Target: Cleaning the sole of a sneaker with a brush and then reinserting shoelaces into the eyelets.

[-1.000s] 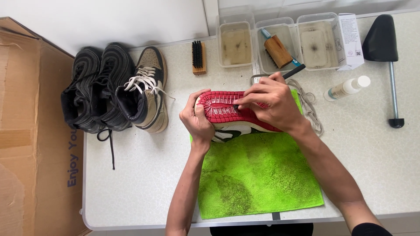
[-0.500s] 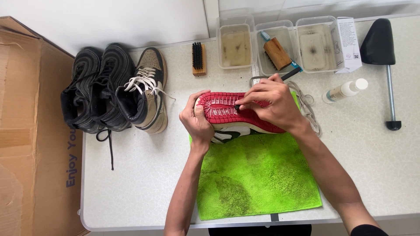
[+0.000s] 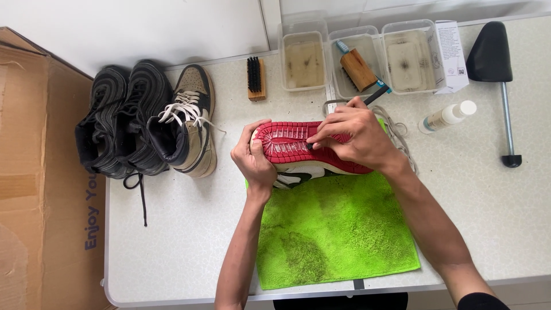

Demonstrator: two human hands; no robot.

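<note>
While hands pin the red-soled shoe [image 3: 298, 146], table [image 3: 189, 229] lies bare leftward.

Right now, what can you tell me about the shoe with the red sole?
The sneaker lies on its side, red grooved rubber sole facing the camera, with a white and black upper showing below. It rests at the top edge of a stained green towel. The left hand grips one end; the right hand presses a thin dark tool into the tread.

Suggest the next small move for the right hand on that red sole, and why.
Probably draw the thin tool a little further along the groove. The right hand has its tip in the tread of the red sole, the left hand steadies the toe end, and most grooves lie beyond.
</note>
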